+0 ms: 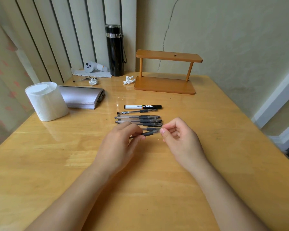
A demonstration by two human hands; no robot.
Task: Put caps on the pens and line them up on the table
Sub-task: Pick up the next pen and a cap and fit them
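Note:
A row of capped pens lies across the middle of the wooden table: a white and black marker at the back, then several clear gel pens with black grips, side by side. Just in front of the row, my left hand holds a gel pen by its barrel, tilted up to the right. My right hand pinches the pen's clear cap end between thumb and forefinger. The left fingers hide the pen's rear part.
A toilet paper roll and a grey notebook sit at the left. At the back stand a black flask, a small wooden shelf, crumpled tissues, a white controller and a stray pen.

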